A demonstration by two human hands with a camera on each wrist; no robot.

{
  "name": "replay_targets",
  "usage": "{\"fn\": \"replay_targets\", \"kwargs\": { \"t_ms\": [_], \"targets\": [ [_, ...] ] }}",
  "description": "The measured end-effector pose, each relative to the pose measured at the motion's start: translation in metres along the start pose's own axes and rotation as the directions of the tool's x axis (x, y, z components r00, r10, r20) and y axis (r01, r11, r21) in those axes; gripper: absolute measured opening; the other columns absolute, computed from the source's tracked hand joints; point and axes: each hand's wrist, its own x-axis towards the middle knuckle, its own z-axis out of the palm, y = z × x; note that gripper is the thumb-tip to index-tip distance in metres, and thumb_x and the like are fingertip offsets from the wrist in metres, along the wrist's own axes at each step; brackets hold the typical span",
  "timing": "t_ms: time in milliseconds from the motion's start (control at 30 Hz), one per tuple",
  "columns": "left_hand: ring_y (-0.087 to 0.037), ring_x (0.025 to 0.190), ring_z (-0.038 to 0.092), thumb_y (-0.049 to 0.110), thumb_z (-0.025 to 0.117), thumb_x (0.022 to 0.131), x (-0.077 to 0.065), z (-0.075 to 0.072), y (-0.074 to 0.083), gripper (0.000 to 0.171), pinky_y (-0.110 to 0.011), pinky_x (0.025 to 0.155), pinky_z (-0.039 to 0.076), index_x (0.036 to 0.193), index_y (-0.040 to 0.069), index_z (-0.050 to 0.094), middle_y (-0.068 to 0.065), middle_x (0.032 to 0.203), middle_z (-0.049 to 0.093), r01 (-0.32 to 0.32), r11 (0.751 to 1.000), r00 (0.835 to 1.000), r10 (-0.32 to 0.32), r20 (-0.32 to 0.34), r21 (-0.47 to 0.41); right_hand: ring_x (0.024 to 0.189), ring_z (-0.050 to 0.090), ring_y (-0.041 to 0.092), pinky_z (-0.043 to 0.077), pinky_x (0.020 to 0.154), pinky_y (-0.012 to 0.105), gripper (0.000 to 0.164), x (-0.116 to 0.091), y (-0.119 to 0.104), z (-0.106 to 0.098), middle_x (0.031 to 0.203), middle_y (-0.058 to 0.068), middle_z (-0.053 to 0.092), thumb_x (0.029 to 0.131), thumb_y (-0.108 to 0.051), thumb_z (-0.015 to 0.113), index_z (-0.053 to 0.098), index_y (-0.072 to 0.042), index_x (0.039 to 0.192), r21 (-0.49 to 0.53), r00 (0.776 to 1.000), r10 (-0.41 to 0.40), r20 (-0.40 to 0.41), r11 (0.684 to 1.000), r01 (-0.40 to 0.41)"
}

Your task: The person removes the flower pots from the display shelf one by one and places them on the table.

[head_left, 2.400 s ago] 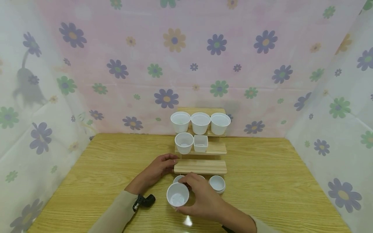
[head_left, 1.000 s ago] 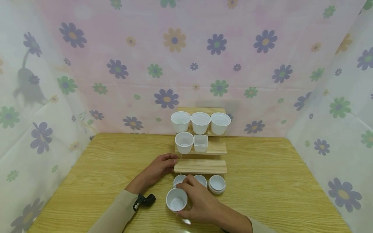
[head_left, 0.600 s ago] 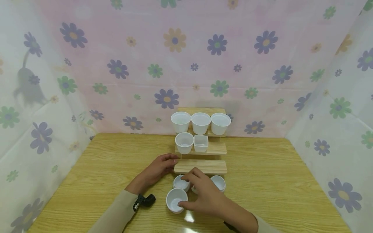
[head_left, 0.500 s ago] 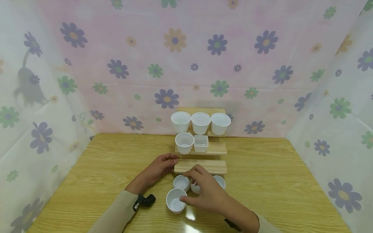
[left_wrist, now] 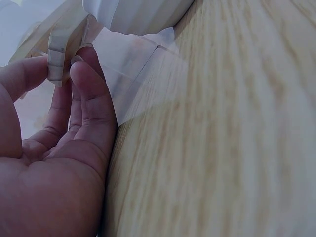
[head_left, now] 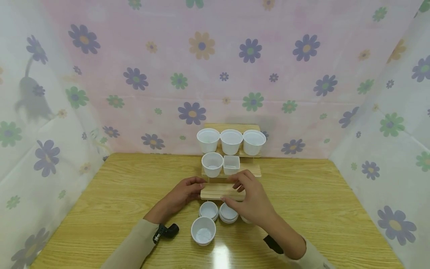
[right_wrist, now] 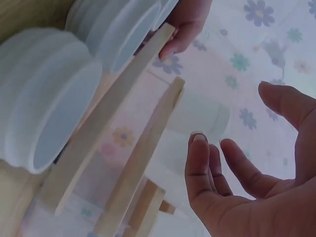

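Floral-print cloth backdrop [head_left: 221, 86] round a wood-grain table [head_left: 302, 194], tiered wooden stand [head_left: 231, 127] toward the far side. Three round white cups [head_left: 231, 142] close together at its far end; next tier nearer, the middle shelf [head_left: 250, 170], has a round white tub [head_left: 212, 166] at left and a square cup [head_left: 231, 165] beside it. Left hand [head_left: 183, 193] has the left end of the bottom shelf [head_left: 215, 191] pinched between thumb and fingers, confirmed in the left wrist view. Right hand [head_left: 255, 201] is over the right half of that shelf: fingers loosely bent, thumb apart, wide gap, holding nothing; right wrist view shows the same. Ribbed white pots in a row on the table, just near of the bottom shelf: left pot [head_left: 209, 210], middle pot [head_left: 228, 212], right pot [head_left: 246, 220] mostly hidden by the right hand. Larger white cup [head_left: 203, 231] upright on the table, just near of the left pot; can't tell if they touch. Black wrist device [head_left: 167, 231] on the left arm, beige sleeves [head_left: 131, 244] both arms.
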Motion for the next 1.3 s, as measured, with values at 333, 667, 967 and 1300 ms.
{"fn": "replay_targets", "kwargs": {
  "t_ms": [333, 667, 967, 1300],
  "targets": [
    [-0.016, 0.100, 0.066, 0.022, 0.061, 0.109, 0.001, 0.000, 0.002, 0.041, -0.029, 0.088, 0.057, 0.139, -0.006, 0.057, -0.007, 0.120, 0.067, 0.008, 1.000, 1.000, -0.008, -0.016, -0.006, 0.098, 0.066, 0.030, 0.061, 0.086, 0.044, 0.049, 0.019, 0.006, -0.015, 0.114, 0.017, 0.066, 0.082, -0.011, 0.093, 0.067, 0.001, 0.122, 0.027, 0.983, 0.137, -0.119, 0.991, -0.135],
    [-0.018, 0.104, 0.068, 0.023, 0.062, 0.109, 0.001, -0.002, 0.002, 0.042, -0.031, 0.090, 0.057, 0.140, -0.005, 0.057, -0.010, 0.124, 0.068, 0.014, 1.000, 1.000, -0.014, -0.017, -0.003, 0.115, 0.068, 0.033, 0.058, 0.100, 0.044, 0.060, 0.029, 0.020, -0.013, 0.128, 0.017, 0.065, 0.082, -0.013, 0.094, 0.061, 0.002, 0.130, 0.088, 0.963, 0.235, -0.135, 0.971, -0.224],
    [-0.017, 0.104, 0.068, 0.022, 0.061, 0.109, -0.001, -0.001, 0.002, 0.044, -0.030, 0.090, 0.057, 0.141, -0.007, 0.055, -0.008, 0.124, 0.068, 0.014, 1.000, 1.000, -0.014, -0.015, -0.005, 0.121, 0.067, 0.031, 0.056, 0.104, 0.039, 0.061, 0.041, 0.030, -0.006, 0.130, 0.014, 0.067, 0.082, -0.014, 0.094, 0.062, -0.002, 0.133, 0.196, 0.948, 0.294, -0.121, 0.943, -0.267],
    [-0.016, 0.101, 0.066, 0.021, 0.062, 0.108, 0.001, 0.001, 0.001, 0.040, -0.028, 0.087, 0.057, 0.138, -0.006, 0.057, -0.005, 0.119, 0.068, 0.000, 1.000, 1.000, 0.000, -0.011, -0.018, 0.121, 0.066, 0.031, 0.054, 0.107, 0.040, 0.061, 0.045, 0.036, -0.003, 0.130, 0.014, 0.067, 0.084, -0.012, 0.092, 0.059, -0.001, 0.135, 0.220, 0.950, 0.296, -0.098, 0.937, -0.270]
  ]
}}
